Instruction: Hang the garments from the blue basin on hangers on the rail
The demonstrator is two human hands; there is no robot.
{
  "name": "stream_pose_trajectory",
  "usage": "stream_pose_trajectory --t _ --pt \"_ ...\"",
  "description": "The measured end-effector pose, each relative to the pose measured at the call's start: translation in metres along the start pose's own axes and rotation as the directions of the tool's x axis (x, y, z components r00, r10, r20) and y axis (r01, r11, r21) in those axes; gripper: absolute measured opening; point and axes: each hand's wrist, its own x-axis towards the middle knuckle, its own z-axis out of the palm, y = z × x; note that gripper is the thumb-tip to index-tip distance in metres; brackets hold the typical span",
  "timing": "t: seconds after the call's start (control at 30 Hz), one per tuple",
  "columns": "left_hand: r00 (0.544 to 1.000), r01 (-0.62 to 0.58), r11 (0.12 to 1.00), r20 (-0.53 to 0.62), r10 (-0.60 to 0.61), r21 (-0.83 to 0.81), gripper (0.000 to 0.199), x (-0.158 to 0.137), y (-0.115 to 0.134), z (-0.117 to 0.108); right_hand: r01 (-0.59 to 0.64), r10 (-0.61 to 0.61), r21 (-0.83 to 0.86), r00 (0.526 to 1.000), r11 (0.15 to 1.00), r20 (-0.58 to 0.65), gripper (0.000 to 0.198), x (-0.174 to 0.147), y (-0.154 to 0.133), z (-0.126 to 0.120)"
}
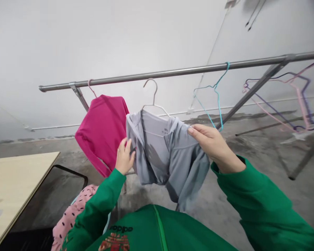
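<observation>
A light grey zip jacket (157, 139) hangs unzipped on a pale wire hanger (155, 94). The hanger's hook shows just below the rail, apart from it in this view. My right hand (211, 143) pinches the jacket's right shoulder between thumb and fingers. At the jacket's left edge is my left hand (124, 158), wearing a ring, its thumb apart from the bent fingers. Those fingertips are against or close beside the grey cloth; firm contact cannot be made out. Just behind and left, a magenta long-sleeved top (104, 125) hangs from the rail on a pink hanger.
The metal rail (172, 72) crosses the view. A turquoise hanger (217, 90) and, farther right, pink and purple hangers (303, 94) hang from it. At left stand a wooden table (21, 174) and a black-framed chair (49, 195) with pink dotted cloth (73, 212).
</observation>
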Motion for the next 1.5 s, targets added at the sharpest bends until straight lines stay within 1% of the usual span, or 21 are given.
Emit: stream_pose_trajectory --t 0.07,0.13,0.17,0.23,0.3,0.37,0.47,0.53,0.67,0.77,0.97,1.07,1.17,1.23,1.27,1.33,1.37,1.4,1.43,1.47,1.5 --pt "0.99 0.025 0.997 0.138 -0.016 -0.068 0.047 -0.033 -0.002 0.01 0.047 -0.051 -0.067 0.997 0.997 -0.058 0.042 0.017 -0.005 0.009" --pt "0.959 0.058 0.99 0.282 -0.02 -0.128 0.041 -0.063 -0.005 0.02 0.076 -0.091 -0.164 0.992 0.983 -0.09 0.039 0.036 -0.011 0.02" --pt "0.941 0.081 0.986 0.336 -0.028 -0.145 0.039 -0.076 -0.006 0.025 0.075 -0.099 -0.219 0.99 0.973 -0.097 0.036 0.046 -0.014 0.025" --pt "0.911 0.123 0.98 0.41 -0.05 -0.155 0.037 -0.096 -0.006 0.031 0.041 -0.082 -0.331 0.99 0.943 -0.111 0.033 0.063 -0.02 0.037" --pt "0.889 0.144 0.978 0.454 -0.061 -0.15 0.036 -0.108 -0.005 0.033 -0.015 -0.042 -0.436 0.992 0.9 -0.122 0.03 0.077 -0.026 0.05" --pt "0.875 0.148 0.979 0.481 -0.062 -0.143 0.036 -0.114 -0.004 0.031 -0.07 0.001 -0.524 0.992 0.849 -0.13 0.03 0.087 -0.03 0.065" --pt "0.869 0.148 0.981 0.49 -0.07 -0.124 0.037 -0.118 -0.005 0.026 -0.128 0.061 -0.594 0.989 0.794 -0.133 0.033 0.098 -0.031 0.085" --pt "0.87 0.151 0.983 0.486 -0.082 -0.105 0.037 -0.121 -0.007 0.024 -0.148 0.083 -0.601 0.987 0.785 -0.136 0.035 0.102 -0.03 0.096" --pt "0.867 0.15 0.985 0.49 -0.092 -0.081 0.036 -0.127 -0.011 0.024 -0.155 0.081 -0.571 0.985 0.806 -0.152 0.037 0.105 -0.03 0.113" --pt "0.853 0.147 0.987 0.513 -0.091 -0.069 0.037 -0.129 -0.011 0.024 -0.177 0.106 -0.545 0.981 0.82 -0.16 0.037 0.104 -0.033 0.124" --pt "0.832 0.161 0.987 0.54 -0.126 -0.018 0.037 -0.13 -0.009 0.021 -0.207 0.154 -0.522 0.977 0.827 -0.144 0.038 0.1 -0.034 0.142" --pt "0.818 0.171 0.985 0.559 -0.136 -0.011 0.037 -0.131 -0.007 0.019 -0.223 0.18 -0.515 0.975 0.828 -0.133 0.038 0.1 -0.031 0.147" --pt "0.797 0.176 0.984 0.586 -0.143 0.0 0.038 -0.132 -0.003 0.017 -0.224 0.193 -0.516 0.975 0.827 -0.113 0.04 0.096 -0.031 0.148" --pt "0.782 0.175 0.984 0.606 -0.146 0.01 0.038 -0.134 -0.001 0.015 -0.183 0.166 -0.533 0.983 0.826 -0.08 0.039 0.085 -0.032 0.143" --pt "0.773 0.174 0.985 0.616 -0.147 0.017 0.038 -0.135 0.0 0.015 -0.137 0.119 -0.544 0.99 0.828 -0.069 0.039 0.076 -0.032 0.139" --pt "0.757 0.171 0.985 0.637 -0.148 0.027 0.038 -0.138 -0.001 0.014 0.002 -0.044 -0.545 0.997 0.838 -0.064 0.041 0.053 -0.031 0.127" --pt "0.75 0.169 0.985 0.645 -0.146 0.026 0.037 -0.14 -0.002 0.014 0.077 -0.13 -0.526 0.989 0.847 -0.065 0.041 0.04 -0.028 0.12" --pt "0.744 0.168 0.986 0.653 -0.141 0.021 0.037 -0.143 -0.004 0.014 0.136 -0.187 -0.491 0.981 0.86 -0.056 0.041 0.027 -0.024 0.113" --pt "0.738 0.169 0.985 0.661 -0.136 0.014 0.036 -0.146 -0.006 0.013 0.174 -0.202 -0.445 0.979 0.878 -0.016 0.038 0.015 -0.019 0.106" --pt "0.732 0.173 0.985 0.667 -0.136 0.01 0.036 -0.15 -0.008 0.012 0.187 -0.178 -0.397 0.982 0.898 0.059 0.036 0.004 -0.012 0.101" --pt "0.726 0.18 0.984 0.674 -0.14 0.011 0.036 -0.154 -0.009 0.011 0.172 -0.126 -0.362 0.981 0.916 0.15 0.033 -0.005 -0.004 0.096"
